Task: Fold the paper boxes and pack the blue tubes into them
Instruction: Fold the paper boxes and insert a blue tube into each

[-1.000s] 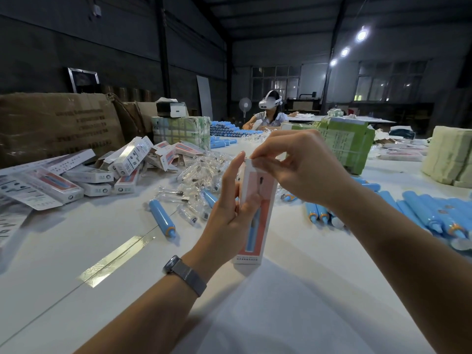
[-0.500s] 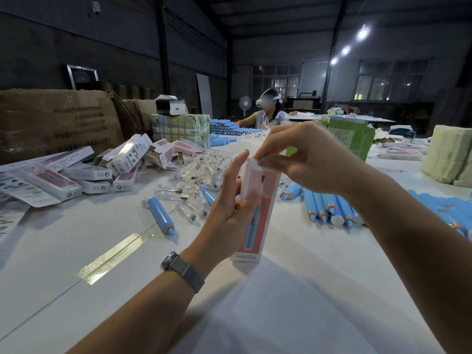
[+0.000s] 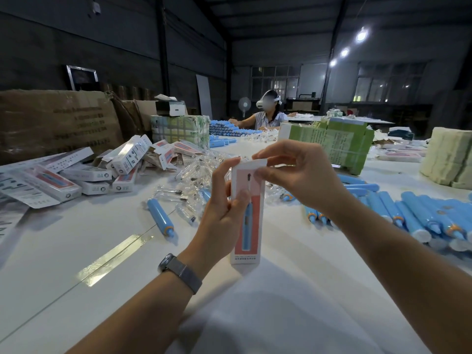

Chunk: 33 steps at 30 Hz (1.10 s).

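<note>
right now the left hand (image 3: pixel 224 200) grips the upright paper box (image 3: pixel 246 213) by its side, standing on the white table (image 3: pixel 76 251), while the right hand (image 3: pixel 293 172) pinches its top flap. forcing that flap could crease it or tip the box. blue tubes (image 3: pixel 408 215) lie to the right, 1 loose tube (image 3: pixel 161 217) to the left. box print is too small to read.

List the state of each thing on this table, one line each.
Box: upright, top flap being closed.
Left hand: grips box side.
Right hand: pinches top flap.
Lone tube: lying loose.
Tube heap: unpacked, right.
Box pile: jumbled, some flaps open.
</note>
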Available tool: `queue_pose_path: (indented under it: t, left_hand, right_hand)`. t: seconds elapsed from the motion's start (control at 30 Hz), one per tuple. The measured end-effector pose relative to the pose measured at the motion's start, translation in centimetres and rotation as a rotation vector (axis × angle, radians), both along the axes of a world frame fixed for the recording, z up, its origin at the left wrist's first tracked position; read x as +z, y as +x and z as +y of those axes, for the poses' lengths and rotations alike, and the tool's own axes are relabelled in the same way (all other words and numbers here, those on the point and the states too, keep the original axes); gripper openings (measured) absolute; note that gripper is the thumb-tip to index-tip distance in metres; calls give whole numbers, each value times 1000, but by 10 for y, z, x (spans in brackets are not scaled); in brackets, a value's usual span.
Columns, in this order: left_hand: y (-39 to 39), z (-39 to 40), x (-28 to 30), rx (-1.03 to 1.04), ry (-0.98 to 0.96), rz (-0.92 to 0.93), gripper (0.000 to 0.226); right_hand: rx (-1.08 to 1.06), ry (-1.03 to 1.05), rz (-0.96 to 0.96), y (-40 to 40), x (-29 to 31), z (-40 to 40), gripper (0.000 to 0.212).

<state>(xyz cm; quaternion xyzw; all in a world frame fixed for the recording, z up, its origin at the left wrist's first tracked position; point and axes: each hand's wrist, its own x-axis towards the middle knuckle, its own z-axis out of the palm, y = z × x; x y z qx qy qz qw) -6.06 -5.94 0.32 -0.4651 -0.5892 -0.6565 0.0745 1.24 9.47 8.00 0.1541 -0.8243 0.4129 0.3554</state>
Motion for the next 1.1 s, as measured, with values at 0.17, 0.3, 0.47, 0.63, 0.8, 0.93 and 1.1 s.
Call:
queue_pose_path:
  t: [0.17, 0.3, 0.47, 0.63, 0.8, 0.93, 1.1]
  left_hand:
    - [-1, 1, -1, 34, 12, 1, 44]
    - [-1, 0, 0, 51, 13, 24, 47]
    - [-3, 2, -1, 63, 15, 45, 37]
    - [-6, 4, -2, 160, 1, 109, 33]
    - [-10, 6, -2, 195, -2, 123, 35]
    - [-12, 4, 0, 119, 95, -80, 39]
    - [-14, 7, -2, -202, 238, -369, 43]
  right_hand:
    - [41, -105, 44, -6, -8, -2, 24]
    - [16, -7, 56, -5, -7, -1, 16]
    - [-8, 32, 60, -5, -6, -2, 13]
    - [-150, 107, 82, -10, -11, -7, 10]
    - [-225, 215, 27, -10, -12, -4, 26]
    - [-254, 356, -176, -6, -17, -9, 73]
    - [-339, 468, -209, -5, -24, -31, 100]
